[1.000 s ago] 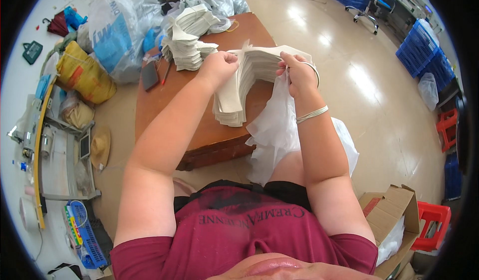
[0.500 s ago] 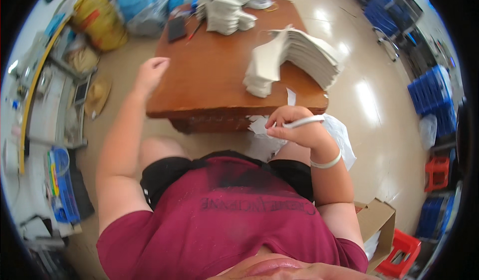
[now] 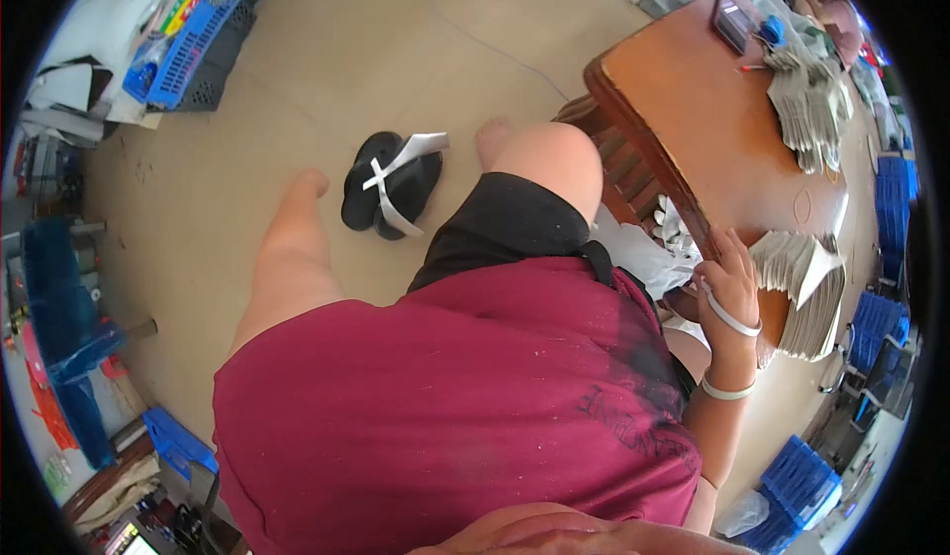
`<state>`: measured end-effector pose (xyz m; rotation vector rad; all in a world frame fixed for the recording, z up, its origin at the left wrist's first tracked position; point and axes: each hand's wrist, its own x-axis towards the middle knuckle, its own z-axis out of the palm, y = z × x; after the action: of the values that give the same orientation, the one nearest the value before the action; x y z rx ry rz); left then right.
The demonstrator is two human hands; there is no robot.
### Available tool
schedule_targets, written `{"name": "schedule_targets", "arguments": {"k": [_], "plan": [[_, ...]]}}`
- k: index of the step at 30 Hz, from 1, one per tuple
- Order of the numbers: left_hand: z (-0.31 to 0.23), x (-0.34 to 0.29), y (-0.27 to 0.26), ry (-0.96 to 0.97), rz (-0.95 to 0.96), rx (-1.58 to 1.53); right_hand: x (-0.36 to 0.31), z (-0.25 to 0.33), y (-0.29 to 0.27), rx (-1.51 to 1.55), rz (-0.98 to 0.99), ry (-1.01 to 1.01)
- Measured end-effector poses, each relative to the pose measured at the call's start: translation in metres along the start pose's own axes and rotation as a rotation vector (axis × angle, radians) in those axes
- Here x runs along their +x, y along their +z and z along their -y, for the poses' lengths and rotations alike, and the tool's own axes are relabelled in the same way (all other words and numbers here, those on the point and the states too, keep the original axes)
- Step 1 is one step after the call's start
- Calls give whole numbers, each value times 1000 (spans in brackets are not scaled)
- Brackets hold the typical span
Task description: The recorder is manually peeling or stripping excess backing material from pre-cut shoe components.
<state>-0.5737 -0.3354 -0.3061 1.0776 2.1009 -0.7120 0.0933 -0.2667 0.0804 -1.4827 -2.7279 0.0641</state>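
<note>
My right hand (image 3: 729,273) rests at the edge of the brown wooden table (image 3: 683,90), fingers stretched out and apart. It lies beside a fanned stack of off-white folded pieces (image 3: 811,283). One white band (image 3: 730,316) circles that hand and another white band (image 3: 727,392) sits on the wrist. My left arm hangs down at my left side. Its hand (image 3: 315,181) looks small and foreshortened, with the fingers hidden. A pair of black sandals (image 3: 416,184) with pale straps lies on the floor to the right of that hand.
A second off-white stack (image 3: 811,105) and a dark flat device (image 3: 734,23) lie toward the table's far end. White plastic bags (image 3: 633,248) sit under its near edge. Blue baskets (image 3: 198,36) stand at the far left, and blue crates (image 3: 792,491) at the near right.
The view has swung left, bringing the sandals into sight and shifting the table rightward. My left hand has left the table's left side and lowered. My right hand's fingers have spread at the table edge.
</note>
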Motion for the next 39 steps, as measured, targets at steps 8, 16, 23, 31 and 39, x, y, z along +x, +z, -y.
{"name": "schedule_targets", "arguments": {"k": [8, 16, 23, 31, 39], "plan": [[-112, -48, 14, -141, -113, -555, 30, 9, 14, 51, 97, 49], [-76, 15, 87, -165, -180, -616, 42, 16, 31, 218, -31, -59], [-132, -57, -94, 329, -175, -1490, 24, 25, 13, 564, -267, -180], [-244, -321, -243, 924, -579, -890, -18, 44, -18, 874, -442, -210], [-347, -489, -166, 1711, -403, -497, -53, 64, -26, 896, -865, 114]]}}
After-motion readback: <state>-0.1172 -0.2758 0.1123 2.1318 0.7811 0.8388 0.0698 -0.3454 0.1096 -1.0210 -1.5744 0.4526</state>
